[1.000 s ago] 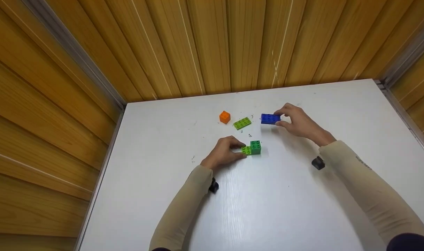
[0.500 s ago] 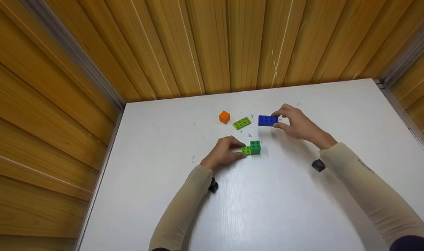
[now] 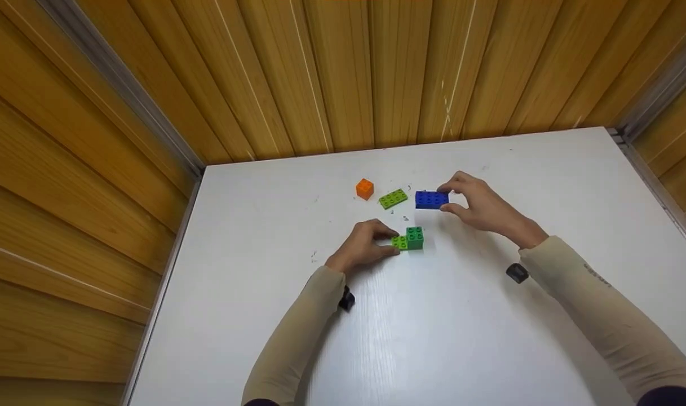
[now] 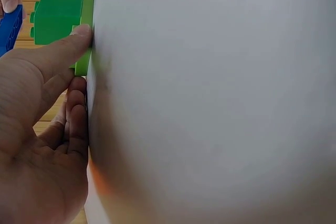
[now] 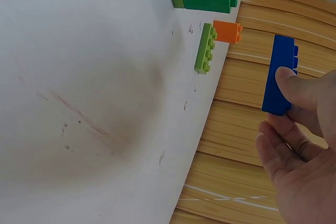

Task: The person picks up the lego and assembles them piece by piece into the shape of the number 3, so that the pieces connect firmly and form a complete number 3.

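My left hand (image 3: 366, 245) pinches a flat lime-green building plate (image 3: 399, 242) between thumb and fingers, low at the tabletop. A dark green two-by-two brick (image 3: 414, 238) is stacked on that plate's right end, studs up, as the left wrist view (image 4: 58, 19) also shows from the side. Above the table, my right hand (image 3: 478, 204) grips a blue two-by-four brick (image 3: 432, 199) by its right end, its studs facing up. The blue brick (image 5: 281, 74) is seen well clear of the tabletop in the right wrist view, thumb on its side.
Behind the hands lie a second lime-green plate (image 3: 393, 198) and an orange brick (image 3: 364, 189) on the white table (image 3: 252, 237). Wood-panelled walls (image 3: 343, 73) border the table at the back and left.
The right hand has brought the blue brick slightly left and nearer to the person. The left hand, with the plate and green brick, has stayed in place.
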A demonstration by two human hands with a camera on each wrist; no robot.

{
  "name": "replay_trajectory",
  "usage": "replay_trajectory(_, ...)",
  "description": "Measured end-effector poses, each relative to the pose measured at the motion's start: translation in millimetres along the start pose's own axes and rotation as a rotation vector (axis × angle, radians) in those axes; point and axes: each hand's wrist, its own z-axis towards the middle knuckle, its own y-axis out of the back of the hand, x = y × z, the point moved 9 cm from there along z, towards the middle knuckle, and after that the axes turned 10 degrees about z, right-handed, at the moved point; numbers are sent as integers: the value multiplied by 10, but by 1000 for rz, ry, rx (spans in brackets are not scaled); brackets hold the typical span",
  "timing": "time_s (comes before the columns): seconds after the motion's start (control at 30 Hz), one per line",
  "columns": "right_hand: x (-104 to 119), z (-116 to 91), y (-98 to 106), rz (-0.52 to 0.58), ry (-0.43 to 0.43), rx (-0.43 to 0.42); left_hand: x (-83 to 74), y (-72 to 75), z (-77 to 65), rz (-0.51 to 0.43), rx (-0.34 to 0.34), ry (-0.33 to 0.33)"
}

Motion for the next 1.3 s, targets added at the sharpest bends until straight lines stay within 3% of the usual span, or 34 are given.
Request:
replay_trajectory(0.43, 118, -31, -76, 15, 7, 19, 12, 6, -13, -17, 4, 3)
replay_trajectory(1.07, 285, -93, -190, 49, 90, 22, -10, -18, 0, -11, 10, 1)
replay_trajectory(1.3, 298, -90, -261, 41, 66, 46, -13, 6, -2, -21, 8, -1)
